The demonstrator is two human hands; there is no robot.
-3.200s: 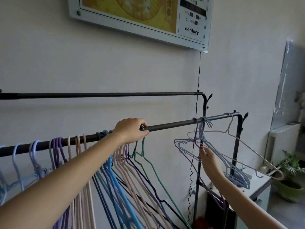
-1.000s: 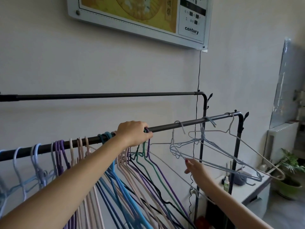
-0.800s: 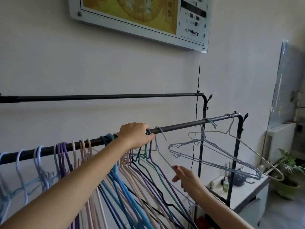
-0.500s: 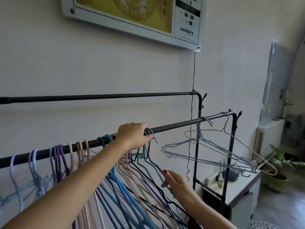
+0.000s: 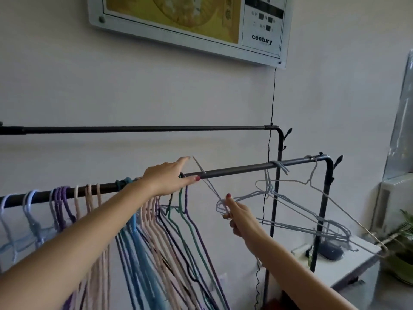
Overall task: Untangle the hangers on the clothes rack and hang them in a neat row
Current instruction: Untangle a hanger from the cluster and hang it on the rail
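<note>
The front rail (image 5: 234,172) of the black clothes rack carries a row of lilac, purple, pink, blue and green hangers (image 5: 156,222) on its left half. My left hand (image 5: 167,179) hovers over the rail at the row's right end, fingers spread, index finger by the hook tip of a pale blue hanger (image 5: 206,180). My right hand (image 5: 238,217) pinches that hanger lower down, below the rail. Further right hangs a tangle of pale blue hangers (image 5: 301,224). A beige hanger (image 5: 348,217) hangs at the rail's far end.
The higher back rail (image 5: 145,129) is bare. A framed wall sign (image 5: 190,23) hangs above, with a black cable (image 5: 273,97) running down from it. At lower right are a white cabinet (image 5: 348,265), a potted plant (image 5: 402,249) and a radiator (image 5: 393,202).
My right hand rose from among the hung hangers and now lifts a pale blue hanger toward the rail. My left hand let go of the rail and spread its fingers.
</note>
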